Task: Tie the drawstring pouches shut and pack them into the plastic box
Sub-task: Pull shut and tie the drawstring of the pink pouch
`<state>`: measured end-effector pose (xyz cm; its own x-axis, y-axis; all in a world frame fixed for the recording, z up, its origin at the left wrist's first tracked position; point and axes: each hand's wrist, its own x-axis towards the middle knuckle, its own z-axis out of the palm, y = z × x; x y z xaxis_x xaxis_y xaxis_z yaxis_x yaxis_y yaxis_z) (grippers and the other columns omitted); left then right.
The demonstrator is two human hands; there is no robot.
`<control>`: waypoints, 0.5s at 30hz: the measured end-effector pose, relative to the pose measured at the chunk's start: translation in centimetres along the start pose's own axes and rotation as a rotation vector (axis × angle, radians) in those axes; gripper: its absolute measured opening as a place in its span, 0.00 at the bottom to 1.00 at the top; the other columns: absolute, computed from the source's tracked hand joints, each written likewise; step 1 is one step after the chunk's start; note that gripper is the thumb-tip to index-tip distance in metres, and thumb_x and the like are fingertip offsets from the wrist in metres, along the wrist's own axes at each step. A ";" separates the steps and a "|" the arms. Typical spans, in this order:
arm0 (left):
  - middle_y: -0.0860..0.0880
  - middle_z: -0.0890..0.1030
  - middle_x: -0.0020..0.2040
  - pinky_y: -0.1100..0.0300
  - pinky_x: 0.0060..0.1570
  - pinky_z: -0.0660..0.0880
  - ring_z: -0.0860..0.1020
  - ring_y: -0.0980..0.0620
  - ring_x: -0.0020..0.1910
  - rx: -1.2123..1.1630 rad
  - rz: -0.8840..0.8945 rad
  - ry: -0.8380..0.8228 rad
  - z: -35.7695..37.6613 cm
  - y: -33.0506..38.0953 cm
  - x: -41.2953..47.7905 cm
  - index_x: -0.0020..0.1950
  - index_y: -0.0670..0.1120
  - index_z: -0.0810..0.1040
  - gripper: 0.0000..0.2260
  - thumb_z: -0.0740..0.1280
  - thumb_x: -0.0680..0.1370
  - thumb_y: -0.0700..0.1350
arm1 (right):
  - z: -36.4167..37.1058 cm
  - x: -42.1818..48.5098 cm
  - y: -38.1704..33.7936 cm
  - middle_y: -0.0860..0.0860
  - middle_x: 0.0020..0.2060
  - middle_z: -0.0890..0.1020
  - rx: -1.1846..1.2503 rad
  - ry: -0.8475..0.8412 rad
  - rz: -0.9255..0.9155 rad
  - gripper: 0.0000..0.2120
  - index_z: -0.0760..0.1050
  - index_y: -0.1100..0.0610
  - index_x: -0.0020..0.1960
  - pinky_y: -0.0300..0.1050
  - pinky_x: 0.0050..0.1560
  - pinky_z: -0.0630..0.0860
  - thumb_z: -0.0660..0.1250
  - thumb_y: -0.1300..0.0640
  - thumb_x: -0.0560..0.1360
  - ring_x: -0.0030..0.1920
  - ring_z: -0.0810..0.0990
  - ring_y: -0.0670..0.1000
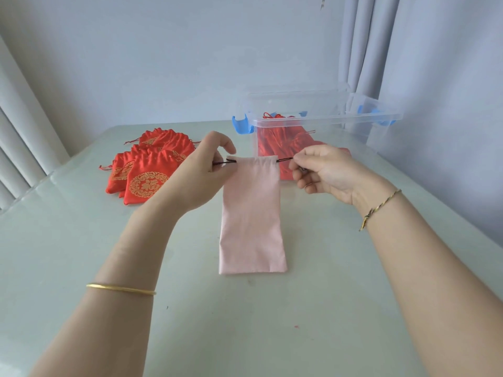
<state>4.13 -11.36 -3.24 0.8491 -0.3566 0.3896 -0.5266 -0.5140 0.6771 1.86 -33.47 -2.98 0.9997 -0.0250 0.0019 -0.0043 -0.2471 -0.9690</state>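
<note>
A long pale pink pouch [251, 216] lies flat on the table, its gathered mouth pointing away from me. A black drawstring comes out of both sides of that mouth. My left hand [202, 172] pinches the left end of the string. My right hand [324, 170] pinches the right end, and the string runs taut between them. Behind the pouch stands a clear plastic box [321, 118] with blue latches; several red pouches [285, 142] lie inside it.
A pile of several red pouches with gold embroidery [147, 167] lies on the table to the left. The pale glass table [245, 322] meets the wall at the back, with curtains at the far left and back right.
</note>
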 end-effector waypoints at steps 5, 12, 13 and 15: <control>0.51 0.69 0.38 0.60 0.34 0.64 0.66 0.52 0.34 0.083 -0.110 0.015 -0.4 -0.1 0.2 0.52 0.46 0.71 0.09 0.54 0.78 0.35 | -0.1 0.2 0.1 0.51 0.30 0.75 0.042 0.101 0.018 0.11 0.72 0.57 0.38 0.34 0.24 0.70 0.59 0.59 0.79 0.22 0.74 0.42; 0.49 0.75 0.35 0.67 0.29 0.63 0.69 0.54 0.31 0.323 -0.070 0.154 -2.2 -0.9 0.2 0.45 0.43 0.78 0.05 0.63 0.77 0.41 | -1.2 0.4 0.5 0.51 0.29 0.74 -0.053 0.240 0.006 0.12 0.71 0.56 0.36 0.34 0.23 0.68 0.60 0.60 0.78 0.21 0.72 0.42; 0.45 0.77 0.37 0.65 0.29 0.65 0.70 0.51 0.31 0.331 -0.103 0.164 -2.6 -1.3 0.1 0.43 0.44 0.78 0.05 0.63 0.77 0.42 | -1.7 0.5 0.8 0.51 0.29 0.73 -0.075 0.282 0.012 0.12 0.71 0.56 0.36 0.33 0.21 0.67 0.60 0.61 0.78 0.19 0.71 0.41; 0.40 0.79 0.41 0.61 0.30 0.66 0.71 0.46 0.32 0.343 -0.174 0.185 -3.1 -1.9 0.1 0.40 0.46 0.77 0.08 0.61 0.77 0.42 | -2.6 0.5 1.3 0.51 0.28 0.72 -0.104 0.366 0.041 0.13 0.71 0.57 0.35 0.31 0.19 0.65 0.60 0.61 0.78 0.16 0.69 0.40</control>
<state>5.35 -7.98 -2.52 0.9033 -0.1114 0.4144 -0.3312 -0.7950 0.5082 2.31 -36.29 -3.59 0.9237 -0.3767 0.0697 -0.0659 -0.3353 -0.9398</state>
